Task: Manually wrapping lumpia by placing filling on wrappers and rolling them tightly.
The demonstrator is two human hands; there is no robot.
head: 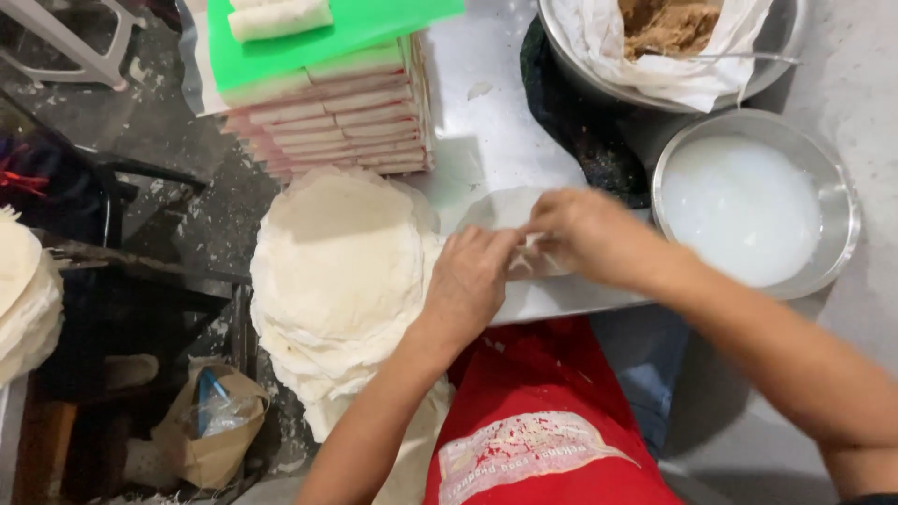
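My left hand (472,281) and my right hand (585,234) meet over a thin round pastry wrapper (500,208) lying on the steel tabletop (486,122). Both hands pinch and fold the wrapper's near edge; the part under my fingers is hidden. A tall pile of the same pale round wrappers (341,271) sits just left of my left hand. Finished rolled pieces are stacked in layers (341,117) at the back, with a green board (365,23) on top carrying one roll (281,17).
A steel bowl of white liquid (748,206) stands right of my right hand. Behind it a cloth-lined bowl holds brown filling (669,26) with a spoon. A dark cloth (580,131) lies between. More wrappers (23,299) and a paper bag (210,425) sit at the left.
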